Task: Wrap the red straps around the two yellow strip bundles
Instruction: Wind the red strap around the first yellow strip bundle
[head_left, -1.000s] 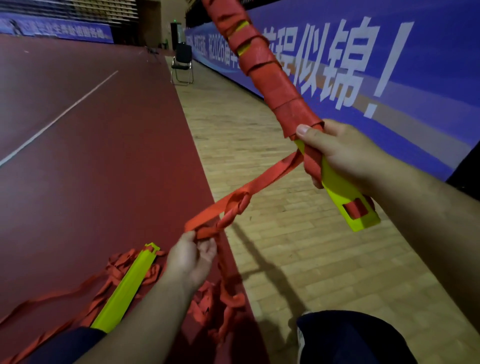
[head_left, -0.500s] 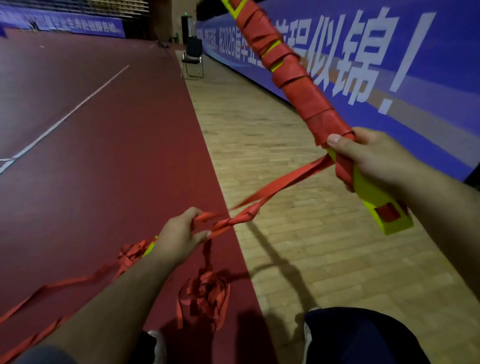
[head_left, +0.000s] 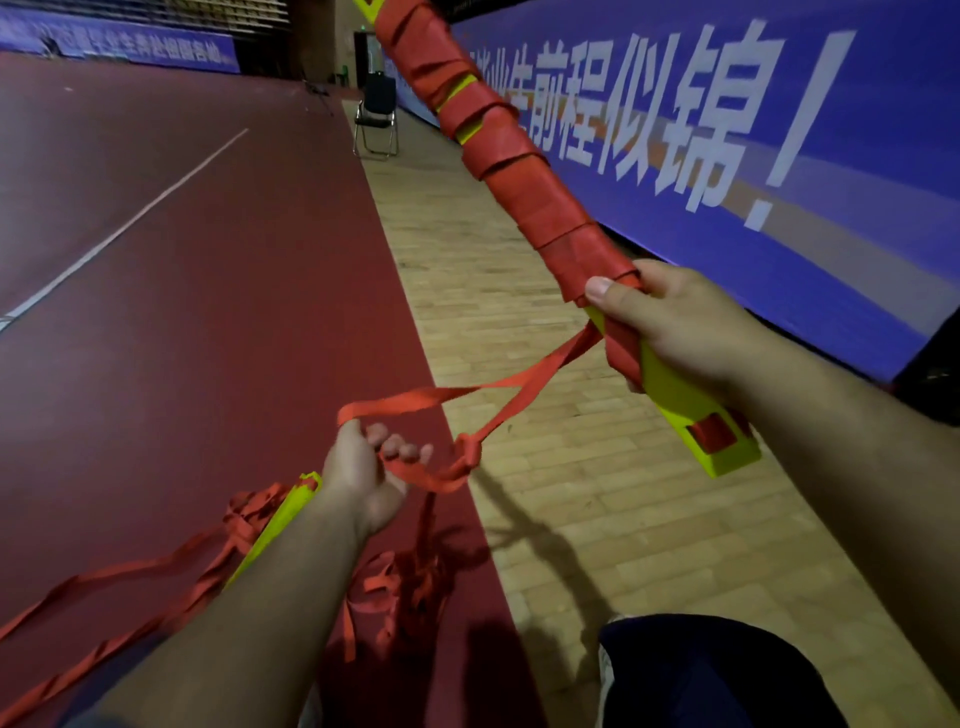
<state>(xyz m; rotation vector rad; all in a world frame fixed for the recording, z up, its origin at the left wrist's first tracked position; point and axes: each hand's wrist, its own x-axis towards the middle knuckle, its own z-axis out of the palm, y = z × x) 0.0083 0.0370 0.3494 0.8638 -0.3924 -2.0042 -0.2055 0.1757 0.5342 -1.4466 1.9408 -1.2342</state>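
My right hand (head_left: 675, 322) grips a yellow strip bundle (head_left: 685, 410) held up at a slant, its upper length wound in red strap (head_left: 524, 192). The thumb presses the last turn of strap. From there a loose red strap (head_left: 519, 382) runs down-left, with a knot in it, to my left hand (head_left: 369, 467), whose curled fingers hold a loop of it. A second yellow bundle (head_left: 280, 519) lies on the red floor behind my left forearm, amid a tangle of red strap (head_left: 405, 587).
A dark red court floor (head_left: 182, 312) meets a wooden strip (head_left: 545, 493) along a blue banner wall (head_left: 779, 156). A folding chair (head_left: 376, 122) stands far ahead. My dark-clad knee (head_left: 706, 675) shows at the bottom right.
My right hand has tilted the wrapped bundle slightly. My left hand has pulled a wider loop of strap, and the knot now hangs to its right.
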